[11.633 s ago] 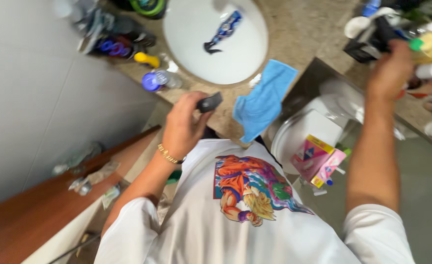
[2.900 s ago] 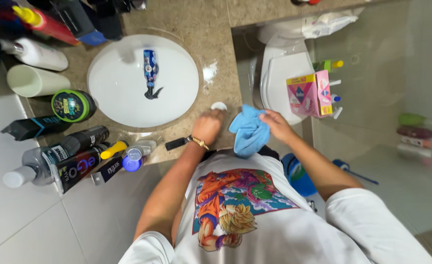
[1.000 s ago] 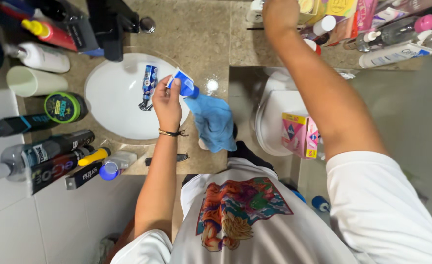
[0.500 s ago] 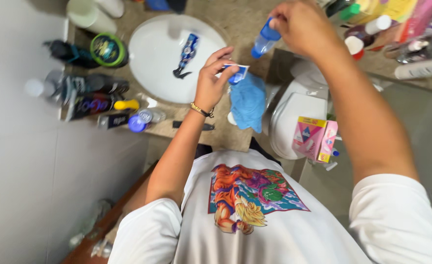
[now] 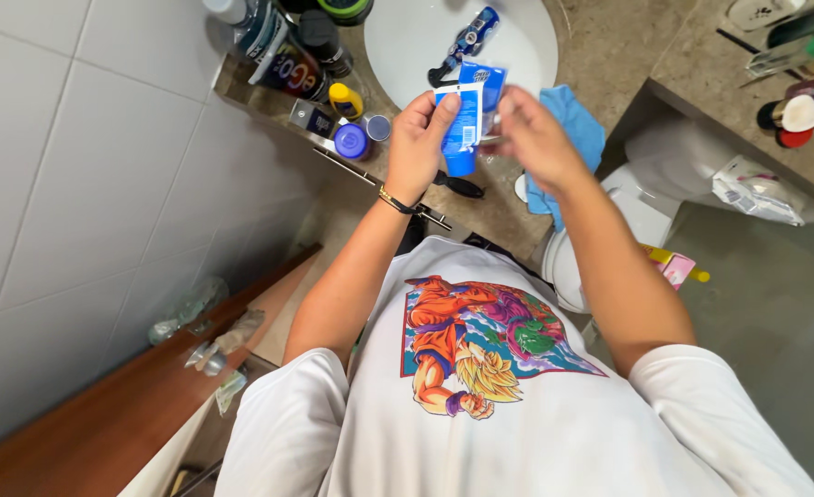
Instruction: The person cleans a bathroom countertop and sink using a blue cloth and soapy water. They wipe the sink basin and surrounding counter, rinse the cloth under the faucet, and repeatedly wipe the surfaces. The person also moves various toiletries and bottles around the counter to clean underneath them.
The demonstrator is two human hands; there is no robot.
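Note:
My left hand, with a bracelet at the wrist, is shut on a blue-and-white tube held upright over the counter edge. My right hand meets it from the right, fingertips on a second blue-and-white tube that stands just behind the first. Both hands are raised in front of my chest, above the stone counter. A blue cloth lies on the counter under my right hand.
A white sink holds a blue item. Several bottles and jars crowd the counter's left end by the tiled wall. A black object lies near the edge. A white toilet and cluttered shelf are right.
My right hand has come down from the shelf side and joined my left; the two tubes are now together in front of me. The view has swung left towards the tiled wall.

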